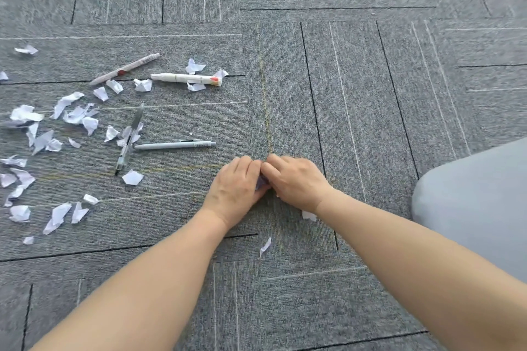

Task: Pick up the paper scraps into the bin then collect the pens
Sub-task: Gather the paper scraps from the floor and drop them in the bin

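Note:
My left hand point(235, 185) and my right hand point(296, 179) meet fingertip to fingertip low over the grey carpet, with a bit of white paper point(261, 182) pinched between them, mostly hidden. Several white paper scraps point(77, 114) lie scattered to the left. Among them lie a grey pen point(175, 145), a clear black-tipped pen point(129, 139), a thick white marker point(185, 78) and a slim white pen with a red band point(124, 69). One scrap point(309, 215) shows under my right wrist, another point(265, 246) between my forearms. No bin is in view.
The floor is grey carpet tile point(356, 80) with dark and light stripes. A knee in pale grey cloth point(479, 199) fills the right edge, close beside my right forearm.

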### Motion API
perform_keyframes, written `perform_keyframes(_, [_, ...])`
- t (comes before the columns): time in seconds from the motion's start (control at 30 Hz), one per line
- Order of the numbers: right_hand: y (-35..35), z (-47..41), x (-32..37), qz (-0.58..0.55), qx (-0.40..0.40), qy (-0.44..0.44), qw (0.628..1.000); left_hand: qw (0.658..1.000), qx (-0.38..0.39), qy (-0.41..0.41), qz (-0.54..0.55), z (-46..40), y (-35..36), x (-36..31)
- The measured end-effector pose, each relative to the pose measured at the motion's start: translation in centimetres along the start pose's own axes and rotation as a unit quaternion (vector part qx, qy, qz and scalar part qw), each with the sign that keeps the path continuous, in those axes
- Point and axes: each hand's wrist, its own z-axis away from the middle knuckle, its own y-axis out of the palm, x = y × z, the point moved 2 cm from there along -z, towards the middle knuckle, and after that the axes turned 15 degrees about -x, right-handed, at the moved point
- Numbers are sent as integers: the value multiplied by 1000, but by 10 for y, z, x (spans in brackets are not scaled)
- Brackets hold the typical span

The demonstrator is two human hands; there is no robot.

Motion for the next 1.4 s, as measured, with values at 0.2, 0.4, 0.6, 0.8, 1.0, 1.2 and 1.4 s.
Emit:
perform_keyframes(0.2, [-11, 4, 9, -22, 40, 145, 988, 995, 45, 88, 25, -18, -3, 9])
perform_keyframes(0.4, [-71, -10, 9, -209, -34, 370, 905, 980, 5, -33, 194, -54, -47, -11])
perform_keyframes(0.6, [-234, -36, -1, -210, -292, 408, 839, 929, -163, -33, 331, -166, -145, -110])
perform_keyframes(0.8, [-364, 41, -27, -68, -432, 457, 774, 877, -157, 33, 452, -225, -178, -268])
perform_keyframes(1.0, [-358, 152, -61, -15, -377, 643, 666, 908, 99, 9, 407, -216, -102, -368])
perform_keyframes(1.2, [-361, 178, -68, -64, -414, 679, 603, 884, 129, 2, 449, -206, -91, -373])
perform_keyframes(1.4, [-360, 95, -39, -123, -514, 515, 675, 828, -11, -66, 557, -212, -113, -299])
